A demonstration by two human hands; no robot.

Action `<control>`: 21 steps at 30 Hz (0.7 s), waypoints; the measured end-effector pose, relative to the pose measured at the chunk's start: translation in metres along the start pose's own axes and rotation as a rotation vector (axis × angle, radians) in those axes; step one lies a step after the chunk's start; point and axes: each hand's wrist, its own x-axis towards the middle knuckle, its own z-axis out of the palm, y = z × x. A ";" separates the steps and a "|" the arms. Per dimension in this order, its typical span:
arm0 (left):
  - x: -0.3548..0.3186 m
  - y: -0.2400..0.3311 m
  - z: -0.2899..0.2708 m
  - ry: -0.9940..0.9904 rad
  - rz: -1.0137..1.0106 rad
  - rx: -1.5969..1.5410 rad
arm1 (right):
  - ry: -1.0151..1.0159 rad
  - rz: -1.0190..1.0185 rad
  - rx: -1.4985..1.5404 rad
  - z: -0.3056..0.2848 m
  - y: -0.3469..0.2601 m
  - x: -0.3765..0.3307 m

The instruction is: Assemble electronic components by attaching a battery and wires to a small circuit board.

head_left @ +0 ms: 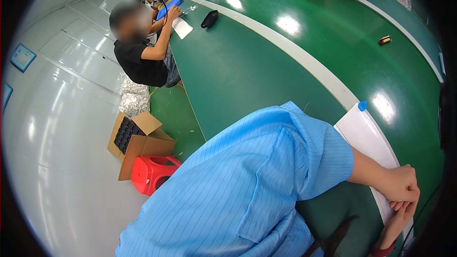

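Observation:
My left hand (400, 183), at the end of a blue striped sleeve (285, 157), is curled closed at the right side of the view. Just below it, my right hand (401, 217) comes up from the lower right corner, a red band (384, 251) at its wrist. Their fingers meet, bent together; anything between them is hidden or too small to make out. Both hands are over the edge of a white sheet or board (364, 131) lying along the table's edge. A small blue object (362, 105) sits at the sheet's far end.
The green tabletop (247, 66) stretches to a seated person (143, 52) handling something beside a white paper (182, 27). A black pouch (209, 19) lies near them. On the floor stand a red plastic stool (152, 175) and an open cardboard box (143, 145) holding black trays.

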 end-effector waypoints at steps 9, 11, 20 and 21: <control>-0.001 0.001 -0.001 -0.008 -0.004 -0.001 | 0.060 0.037 0.007 -0.001 0.003 0.000; -0.001 0.001 -0.001 -0.005 0.001 0.000 | 0.024 0.022 0.012 0.000 0.003 0.000; 0.000 0.000 -0.001 -0.007 -0.003 0.001 | 0.037 -0.002 -0.006 -0.002 0.004 0.001; -0.001 0.002 -0.001 -0.009 -0.005 -0.001 | 0.037 -0.001 -0.005 -0.001 0.003 0.001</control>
